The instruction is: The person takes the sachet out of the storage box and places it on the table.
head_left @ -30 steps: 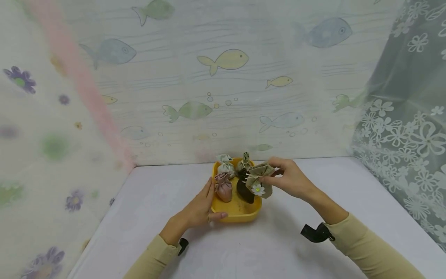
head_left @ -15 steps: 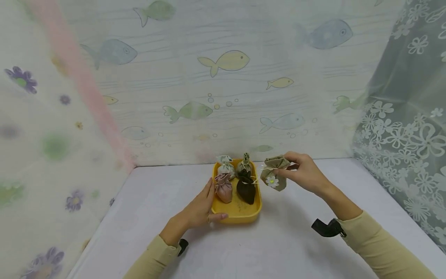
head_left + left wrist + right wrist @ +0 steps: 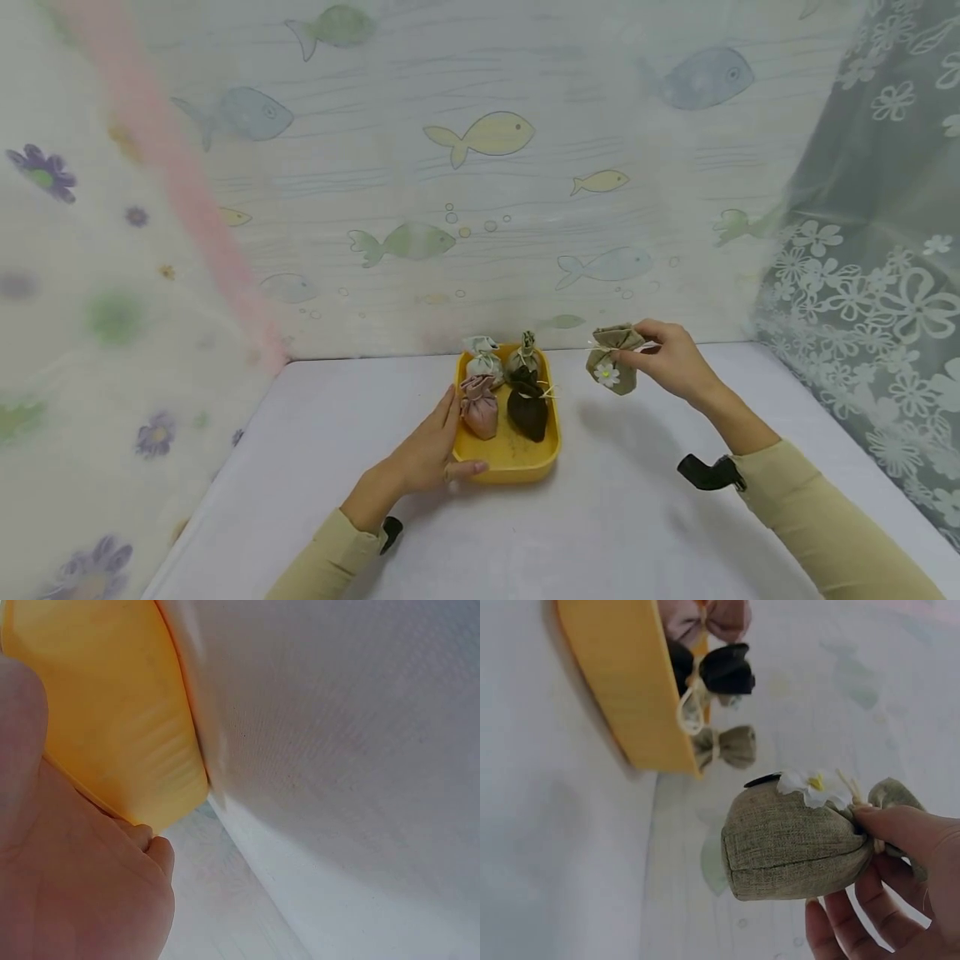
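Note:
My right hand [image 3: 671,360] pinches a small green-beige drawstring pouch [image 3: 617,377] by its tied neck, raised to the right of a yellow tray [image 3: 517,473]. A white flower with a yellow centre decorates the pouch [image 3: 795,847], which looks full in the right wrist view. Fairly straight fingers of my left hand [image 3: 423,446] rest along the tray's left side, with the thumb at its front left corner. Inside the tray stand a pink pouch [image 3: 480,408], a dark brown pouch [image 3: 528,415], a pale pouch [image 3: 483,367] and an olive pouch [image 3: 524,358].
A white cloth [image 3: 600,533] covers the table. Behind it hangs a fish-patterned curtain [image 3: 480,192], with flower-patterned sheets [image 3: 112,350] at both sides. Black wrist mounts [image 3: 708,472] sit at the cuffs.
My right hand has lifted the flowered pouch away from over the tray, to the right and slightly back, uncovering the dark brown pouch. The left hand stays at the tray.

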Available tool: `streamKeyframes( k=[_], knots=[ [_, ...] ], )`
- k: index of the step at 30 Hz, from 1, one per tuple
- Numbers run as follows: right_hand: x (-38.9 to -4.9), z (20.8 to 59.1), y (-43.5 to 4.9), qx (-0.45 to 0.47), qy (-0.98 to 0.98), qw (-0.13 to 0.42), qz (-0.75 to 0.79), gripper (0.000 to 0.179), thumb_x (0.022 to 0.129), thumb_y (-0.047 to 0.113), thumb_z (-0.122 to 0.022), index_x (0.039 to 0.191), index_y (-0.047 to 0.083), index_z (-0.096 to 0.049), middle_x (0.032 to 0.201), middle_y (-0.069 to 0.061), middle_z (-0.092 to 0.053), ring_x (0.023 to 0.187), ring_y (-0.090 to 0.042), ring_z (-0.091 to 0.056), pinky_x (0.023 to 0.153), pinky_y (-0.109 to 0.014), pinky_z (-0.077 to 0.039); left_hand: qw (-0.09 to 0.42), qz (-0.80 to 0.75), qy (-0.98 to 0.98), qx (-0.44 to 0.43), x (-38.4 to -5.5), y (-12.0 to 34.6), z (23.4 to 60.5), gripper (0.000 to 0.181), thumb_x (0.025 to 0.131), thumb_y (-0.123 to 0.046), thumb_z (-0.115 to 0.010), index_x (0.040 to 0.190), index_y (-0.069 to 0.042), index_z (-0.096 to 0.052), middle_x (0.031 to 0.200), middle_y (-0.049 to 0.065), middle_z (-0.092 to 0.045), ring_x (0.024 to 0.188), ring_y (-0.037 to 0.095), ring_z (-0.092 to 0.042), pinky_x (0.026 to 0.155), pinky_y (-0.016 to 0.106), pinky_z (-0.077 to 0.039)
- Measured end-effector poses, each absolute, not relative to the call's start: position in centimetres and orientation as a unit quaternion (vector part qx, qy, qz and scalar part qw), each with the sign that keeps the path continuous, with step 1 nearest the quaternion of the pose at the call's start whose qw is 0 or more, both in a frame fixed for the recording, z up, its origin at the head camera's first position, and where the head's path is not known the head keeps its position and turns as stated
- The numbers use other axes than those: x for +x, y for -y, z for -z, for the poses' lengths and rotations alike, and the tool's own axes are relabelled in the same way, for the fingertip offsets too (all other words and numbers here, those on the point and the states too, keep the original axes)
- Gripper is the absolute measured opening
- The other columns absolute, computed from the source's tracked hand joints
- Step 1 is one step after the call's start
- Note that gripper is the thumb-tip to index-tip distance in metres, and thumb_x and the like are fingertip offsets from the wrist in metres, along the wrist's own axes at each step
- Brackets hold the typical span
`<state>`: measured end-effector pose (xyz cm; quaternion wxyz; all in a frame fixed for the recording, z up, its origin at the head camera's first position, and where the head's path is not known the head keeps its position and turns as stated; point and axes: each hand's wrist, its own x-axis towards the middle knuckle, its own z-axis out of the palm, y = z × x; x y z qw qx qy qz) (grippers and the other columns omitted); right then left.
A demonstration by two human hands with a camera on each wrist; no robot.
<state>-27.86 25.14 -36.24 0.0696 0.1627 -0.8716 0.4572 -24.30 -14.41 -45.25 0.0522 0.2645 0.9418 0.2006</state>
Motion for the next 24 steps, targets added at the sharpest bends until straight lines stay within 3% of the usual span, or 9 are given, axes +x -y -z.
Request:
streamKeyframes(
  k=[5, 11, 19, 24],
  knots=[
    [-29.2, 37.1, -26.2, 0.141, 0.875, 0.074, -0.457, 0.037, 0.096, 0.021, -0.074, 0.124, -0.004, -0.067, 0.121, -0.021, -0.066, 0.107, -0.038, -0.067, 0.079, -0.023, -0.056, 0.05, -0.204, -0.94, 0.268, -24.3, 14.4, 45.3, 0.123, 0.088, -0.069, -0.067, 0.162, 0.003, 0.0, 0.169, 0.025, 0.005, 0.156, 0.038, -0.011, 0.124, 0.049, -0.02],
    [-30.7, 38.2, -27.3, 0.122, 0.879, 0.086, -0.453, 0.041, 0.097, 0.02, -0.073, 0.127, -0.006, -0.065, 0.119, -0.025, -0.067, 0.106, -0.039, -0.065, 0.076, -0.022, -0.054, 0.05, -0.208, -0.939, 0.269, -24.3, 14.5, 45.2, 0.122, 0.088, -0.068, -0.068, 0.162, 0.003, -0.001, 0.169, 0.024, 0.005, 0.156, 0.038, -0.012, 0.123, 0.049, -0.021],
    [-32.0, 39.6, -28.5, 0.097, 0.885, 0.085, -0.448, 0.038, 0.099, 0.018, -0.07, 0.127, -0.007, -0.064, 0.123, -0.026, -0.064, 0.116, -0.038, -0.057, 0.085, -0.037, -0.05, 0.044, -0.203, -0.94, 0.271, -24.2, 14.3, 45.0, 0.12, 0.09, -0.063, -0.069, 0.161, 0.004, 0.001, 0.169, 0.026, 0.004, 0.156, 0.039, -0.011, 0.124, 0.049, -0.02],
    [-32.5, 40.7, -29.0, 0.081, 0.888, 0.078, -0.447, 0.04, 0.098, 0.019, -0.07, 0.128, -0.007, -0.064, 0.123, -0.026, -0.064, 0.116, -0.039, -0.056, 0.085, -0.039, -0.048, 0.039, -0.204, -0.94, 0.272, -24.1, 14.3, 45.2, 0.116, 0.092, -0.059, -0.068, 0.161, 0.004, 0.001, 0.169, 0.027, 0.003, 0.156, 0.039, -0.011, 0.124, 0.05, -0.02]
  ],
)
